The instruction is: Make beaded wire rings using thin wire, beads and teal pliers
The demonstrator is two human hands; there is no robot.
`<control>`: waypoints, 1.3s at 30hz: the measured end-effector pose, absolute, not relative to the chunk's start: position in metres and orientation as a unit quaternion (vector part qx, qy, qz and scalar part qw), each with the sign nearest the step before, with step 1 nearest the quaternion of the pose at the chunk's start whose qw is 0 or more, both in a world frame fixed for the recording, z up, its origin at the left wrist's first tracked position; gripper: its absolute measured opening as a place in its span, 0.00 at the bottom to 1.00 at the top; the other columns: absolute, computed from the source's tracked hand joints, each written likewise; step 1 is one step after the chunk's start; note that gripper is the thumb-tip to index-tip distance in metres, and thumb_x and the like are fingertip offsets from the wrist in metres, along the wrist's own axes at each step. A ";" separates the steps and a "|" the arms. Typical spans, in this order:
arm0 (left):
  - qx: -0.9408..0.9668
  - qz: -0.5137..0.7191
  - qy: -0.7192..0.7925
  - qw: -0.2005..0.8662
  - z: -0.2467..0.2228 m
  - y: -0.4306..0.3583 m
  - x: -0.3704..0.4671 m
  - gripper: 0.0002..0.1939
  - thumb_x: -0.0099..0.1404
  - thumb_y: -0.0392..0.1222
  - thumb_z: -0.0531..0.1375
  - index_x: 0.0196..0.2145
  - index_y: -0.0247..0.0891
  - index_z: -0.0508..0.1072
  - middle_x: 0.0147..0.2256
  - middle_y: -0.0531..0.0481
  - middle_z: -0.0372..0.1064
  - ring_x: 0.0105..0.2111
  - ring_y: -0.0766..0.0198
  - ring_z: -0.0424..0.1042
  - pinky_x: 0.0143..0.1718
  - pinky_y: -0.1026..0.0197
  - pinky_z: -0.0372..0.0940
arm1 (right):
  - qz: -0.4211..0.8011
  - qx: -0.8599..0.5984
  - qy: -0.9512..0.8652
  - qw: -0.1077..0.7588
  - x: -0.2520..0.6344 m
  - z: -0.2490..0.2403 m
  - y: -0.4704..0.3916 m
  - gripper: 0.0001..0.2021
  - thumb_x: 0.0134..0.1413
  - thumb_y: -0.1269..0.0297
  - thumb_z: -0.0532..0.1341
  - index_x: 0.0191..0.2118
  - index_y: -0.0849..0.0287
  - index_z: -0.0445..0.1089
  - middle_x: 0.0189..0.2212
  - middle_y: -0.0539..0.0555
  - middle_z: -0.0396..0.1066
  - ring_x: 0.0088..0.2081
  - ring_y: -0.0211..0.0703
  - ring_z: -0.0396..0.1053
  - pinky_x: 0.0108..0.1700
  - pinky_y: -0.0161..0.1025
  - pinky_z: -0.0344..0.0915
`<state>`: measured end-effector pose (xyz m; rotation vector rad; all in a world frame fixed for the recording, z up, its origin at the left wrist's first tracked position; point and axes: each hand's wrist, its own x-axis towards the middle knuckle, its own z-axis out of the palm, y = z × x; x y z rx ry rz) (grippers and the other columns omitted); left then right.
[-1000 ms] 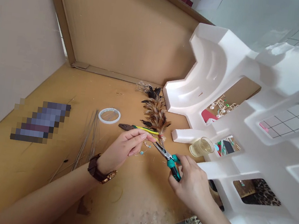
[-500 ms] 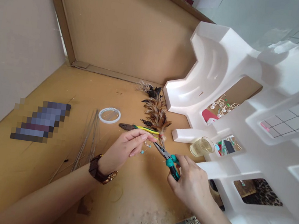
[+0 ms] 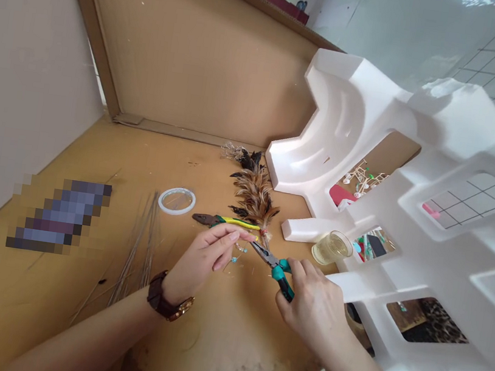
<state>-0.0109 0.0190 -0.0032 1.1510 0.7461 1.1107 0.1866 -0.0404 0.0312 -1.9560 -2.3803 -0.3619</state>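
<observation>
Right hand: closed round teal-and-black-handled long-nosed pliers, tips at the left fingertips. Left hand: thumb and forefinger pinched; contents too small to tell. Beyond, on the brown tabletop: yellow-and-green-handled pliers, brown-and-black feather bundle.

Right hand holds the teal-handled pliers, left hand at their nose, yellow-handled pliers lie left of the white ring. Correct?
Wrong side: head view shows the yellow-handled pliers right of the white ring. Rest holds: right hand on the teal-handled pliers, left hand at their nose.
</observation>
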 end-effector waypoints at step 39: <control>0.204 0.276 0.127 0.930 -0.026 0.042 -0.020 0.14 0.67 0.35 0.47 0.33 0.28 0.71 0.32 0.46 0.68 0.11 0.85 0.37 0.12 0.75 0.45 | 0.513 -0.525 -0.675 0.080 0.234 0.025 -0.015 0.10 0.36 0.72 0.56 0.31 0.60 0.68 0.26 0.48 0.65 0.27 0.37 0.60 0.28 0.32 0.57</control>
